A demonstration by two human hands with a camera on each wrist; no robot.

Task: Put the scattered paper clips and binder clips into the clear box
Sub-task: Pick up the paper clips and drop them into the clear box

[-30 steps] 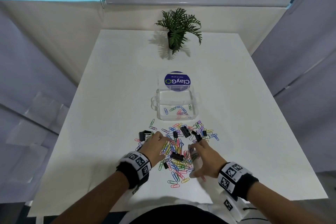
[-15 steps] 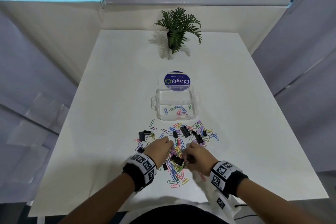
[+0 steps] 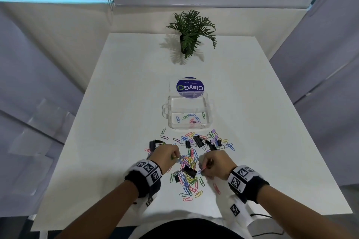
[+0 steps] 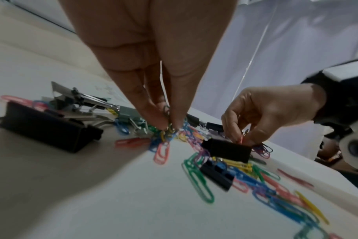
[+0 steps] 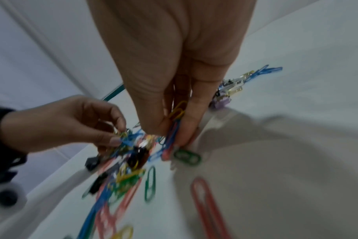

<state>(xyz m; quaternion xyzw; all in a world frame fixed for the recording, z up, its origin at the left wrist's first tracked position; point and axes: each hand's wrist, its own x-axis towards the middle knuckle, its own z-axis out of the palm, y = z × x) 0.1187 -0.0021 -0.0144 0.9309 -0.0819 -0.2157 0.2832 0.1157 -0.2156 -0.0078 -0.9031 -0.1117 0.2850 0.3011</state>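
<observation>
- Clear box [image 3: 189, 114] stood on the surface [image 3: 120, 103], few clips inside; potted plant [image 3: 191, 31] beyond it.
- Paper clips [image 3: 187, 163] and binder clips [image 3: 198, 140] lay scattered before the box.
- Left hand [image 3: 167, 156] and right hand [image 3: 215, 163] each pinched paper clips.
- Right wrist view blurred.

The table [image 3: 124, 103] is showing a smooth, matt white surface. The clear box [image 3: 208, 110] is presenting as transparent glossy plastic, with a glossy printed label [image 3: 190, 87] on its raised lid. The paper clips [image 4: 196, 176] are appearing as wire with a smooth coloured coating. The binder clips [image 4: 228, 150] are showing matt black bodies; one [image 4: 45, 127] is carrying shiny bare metal handles [image 4: 88, 98]. The wristbands [image 3: 144, 175] are looking like black cloth under white printed marker panels.
</observation>
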